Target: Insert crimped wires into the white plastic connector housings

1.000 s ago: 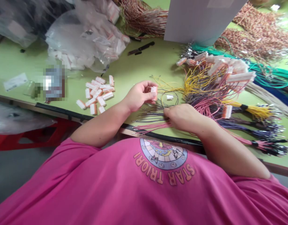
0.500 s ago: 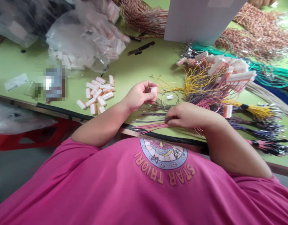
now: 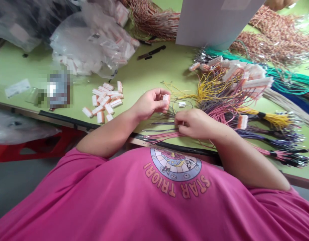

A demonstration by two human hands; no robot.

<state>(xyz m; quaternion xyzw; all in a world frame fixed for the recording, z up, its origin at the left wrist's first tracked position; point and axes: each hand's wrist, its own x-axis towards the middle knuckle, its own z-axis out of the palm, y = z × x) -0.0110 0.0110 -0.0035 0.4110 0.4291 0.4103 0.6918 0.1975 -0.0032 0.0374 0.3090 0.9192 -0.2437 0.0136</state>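
Printed words on the pink shirt

The pink shirt (image 3: 119, 201), near in the scene, bears a round badge (image 3: 175, 164) with moon and butterfly figures, and under it an arc of orange letters reading "STAR TRIORI", upside down from the head view. A white paper label (image 3: 17, 87) lies far left on the green table (image 3: 149, 72), its print too small to read.

Your left hand (image 3: 148, 104) holds a connector (image 3: 165, 99) just left of your right hand (image 3: 194, 123), which rests on the loose wires (image 3: 160, 129) at the table's (image 3: 149, 75) near edge. Left of your left hand lies a pile of connectors (image 3: 104, 101), with plastic bags (image 3: 90, 43) behind it. Right of both hands lie wire bundles (image 3: 244, 97), behind them a board (image 3: 214, 21).
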